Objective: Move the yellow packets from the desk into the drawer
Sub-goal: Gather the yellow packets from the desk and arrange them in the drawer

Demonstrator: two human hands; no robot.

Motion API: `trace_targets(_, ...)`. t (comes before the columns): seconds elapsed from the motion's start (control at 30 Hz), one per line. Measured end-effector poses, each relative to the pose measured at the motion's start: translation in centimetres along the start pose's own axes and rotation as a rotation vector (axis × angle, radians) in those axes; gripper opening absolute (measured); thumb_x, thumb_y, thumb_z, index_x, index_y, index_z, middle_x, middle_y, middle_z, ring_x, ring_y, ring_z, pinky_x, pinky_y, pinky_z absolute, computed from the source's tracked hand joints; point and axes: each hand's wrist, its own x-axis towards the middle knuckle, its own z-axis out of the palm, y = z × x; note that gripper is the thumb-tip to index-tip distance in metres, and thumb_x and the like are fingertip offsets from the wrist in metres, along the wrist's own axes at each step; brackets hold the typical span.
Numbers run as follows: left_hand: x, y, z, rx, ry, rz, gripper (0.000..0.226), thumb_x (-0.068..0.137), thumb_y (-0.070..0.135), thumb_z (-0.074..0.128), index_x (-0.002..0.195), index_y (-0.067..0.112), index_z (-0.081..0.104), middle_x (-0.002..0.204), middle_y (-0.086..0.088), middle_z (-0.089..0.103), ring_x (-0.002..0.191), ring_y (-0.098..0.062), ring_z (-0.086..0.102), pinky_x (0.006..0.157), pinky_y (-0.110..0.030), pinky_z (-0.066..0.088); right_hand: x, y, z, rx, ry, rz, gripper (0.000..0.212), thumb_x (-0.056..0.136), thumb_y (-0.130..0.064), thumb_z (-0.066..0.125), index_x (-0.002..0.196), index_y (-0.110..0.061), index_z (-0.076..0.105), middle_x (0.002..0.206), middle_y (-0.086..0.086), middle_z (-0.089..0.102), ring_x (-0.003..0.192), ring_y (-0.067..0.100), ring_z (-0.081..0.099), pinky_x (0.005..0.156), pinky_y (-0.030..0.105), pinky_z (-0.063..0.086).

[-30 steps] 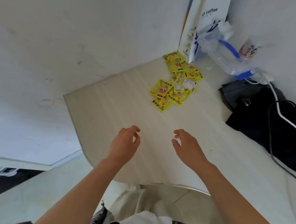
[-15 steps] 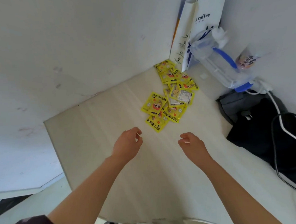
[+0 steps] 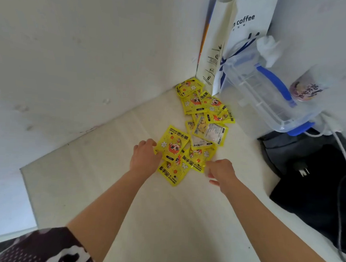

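Several yellow hand-warmer packets (image 3: 198,128) lie scattered on the pale desk (image 3: 96,178), running from the wall corner toward me. My left hand (image 3: 145,156) reaches the near left of the pile, its fingers touching the edge of one packet (image 3: 172,144). My right hand (image 3: 218,170) lies at the near right edge of the pile, fingers loosely bent, touching another packet (image 3: 196,159). Neither hand has a packet lifted. No drawer is in view.
A white paper coffee bag (image 3: 234,37) stands in the corner. A clear plastic box with a blue handle (image 3: 269,94) and a cup (image 3: 306,86) sit at the right. A black bag (image 3: 317,170) with white cables lies on the desk's right side.
Both hands have moved forward across the desk and now touch the near packets. The camera has come closer to the pile.
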Motion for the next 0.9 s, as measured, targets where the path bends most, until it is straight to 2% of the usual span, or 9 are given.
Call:
trace_targets(0.1,2.1,1.1,0.2,0.051,-0.023,0.009,0.05,0.091,0.035,0.059,0.135,0.015,0.045,0.135,-0.009,0.047,0.126,-0.03,0.04,0.1,-0.043,0.04,1.8,-1.8,1.6,0.041,0.02,0.026,0.062,0.071,-0.032,0.07,0.121,-0.006,0.045,0.119,0.017,0.059,0.089,0.028,0.061,0.054,0.03,0.051)
trace_targets(0.17,3.3,1.9,0.4,0.085,-0.033,0.026,0.059,0.089,0.042,0.062,0.137,0.016,0.041,0.136,-0.008,0.046,0.126,-0.03,0.038,0.101,-0.042,0.039,2.2,-3.3,2.5,0.016,0.055,0.052,0.077,0.069,-0.032,0.074,0.13,-0.009,0.032,0.128,0.013,0.044,0.102,0.03,0.056,0.071,0.042,0.057)
trace_targets(0.23,4.0,2.7,0.8,0.12,-0.037,0.027,0.066,0.085,0.046,0.065,0.138,0.016,0.039,0.136,-0.008,0.044,0.127,-0.031,0.037,0.101,-0.042,0.039,2.6,-4.3,3.2,-0.085,0.099,0.061,0.087,0.07,-0.032,0.076,0.135,-0.009,0.023,0.13,0.013,0.033,0.113,0.034,0.047,0.092,0.05,0.05)
trace_targets(0.37,4.3,3.6,1.8,0.188,-0.038,0.011,0.073,0.08,0.05,0.068,0.138,0.017,0.039,0.135,-0.007,0.042,0.126,-0.032,0.037,0.101,-0.044,0.04,2.9,-4.4,3.9,-0.315,0.161,-0.014,0.086,0.073,-0.03,0.077,0.133,-0.005,0.021,0.131,0.016,0.031,0.123,0.038,0.039,0.105,0.044,0.036)
trace_targets(0.53,4.1,2.8,1.3,0.13,-0.033,-0.08,0.074,0.074,0.046,0.076,0.134,0.02,0.043,0.132,-0.005,0.044,0.126,-0.03,0.038,0.1,-0.043,0.037,2.4,-3.4,3.7,-0.316,0.17,-0.089,0.089,0.071,-0.026,0.081,0.134,-0.006,0.022,0.131,0.016,0.032,0.121,0.039,0.04,0.102,0.042,0.034)
trace_targets(0.7,3.8,0.5,0.3,-0.057,-0.084,-0.203,0.085,0.066,0.032,0.087,0.136,0.02,0.04,0.131,-0.009,0.041,0.123,-0.034,0.046,0.1,-0.046,0.043,2.0,-2.0,2.3,-0.302,0.15,-0.097,0.093,0.066,-0.021,0.084,0.137,-0.011,0.024,0.132,0.016,0.035,0.121,0.037,0.042,0.101,0.042,0.035)
trace_targets(0.77,3.1,-0.1,0.1,-0.117,-0.088,-0.225,0.086,0.066,0.027,0.088,0.136,0.017,0.039,0.129,-0.013,0.045,0.119,-0.032,0.05,0.096,-0.042,0.045,1.9,-0.8,1.9,-0.299,0.151,-0.104,0.091,0.067,-0.019,0.083,0.137,-0.013,0.025,0.13,0.016,0.04,0.12,0.036,0.044,0.1,0.043,0.039)
trace_targets(0.83,2.4,-0.6,-0.1,-0.146,-0.077,-0.239,0.083,0.066,0.025,0.088,0.134,0.016,0.039,0.124,-0.012,0.054,0.114,-0.028,0.052,0.086,-0.037,0.045,1.6,0.2,1.3,-0.246,0.15,-0.105,0.083,0.07,-0.011,0.077,0.136,-0.016,0.026,0.122,0.013,0.05,0.11,0.035,0.052,0.089,0.044,0.049)
trace_targets(0.9,1.6,-1.1,-0.3,-0.185,-0.068,-0.273,0.079,0.066,0.025,0.088,0.13,0.017,0.042,0.114,-0.007,0.059,0.101,-0.023,0.054,0.078,-0.035,0.045,1.1,1.0,0.5,-0.167,0.125,-0.096,0.078,0.074,-0.002,0.072,0.136,-0.016,0.028,0.106,0.007,0.053,0.095,0.03,0.055,0.068,0.037,0.05)
